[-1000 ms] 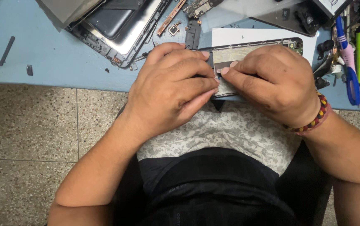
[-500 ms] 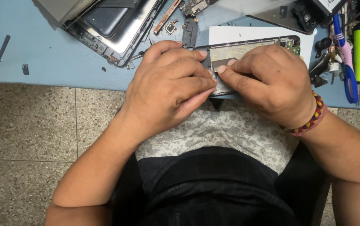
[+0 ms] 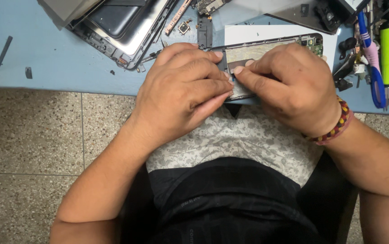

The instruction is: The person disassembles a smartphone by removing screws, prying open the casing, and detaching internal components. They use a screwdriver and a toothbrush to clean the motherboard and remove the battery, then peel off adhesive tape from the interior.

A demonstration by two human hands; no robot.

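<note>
Both hands meet on opened phone (image 3: 267, 49) at table (image 3: 68, 63) edge: left hand (image 3: 181, 90) presses flat, right hand (image 3: 289, 86) fingertips pinch its frame.

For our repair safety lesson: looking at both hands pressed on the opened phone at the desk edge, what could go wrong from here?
1. The opened phone overhangs the blue desk's near edge; it might slip onto the lap.
2. The left hand and right hand hide the work spot, so fingertip force may bend thin parts.
3. Loose small parts lie close by and could get knocked away.
</note>
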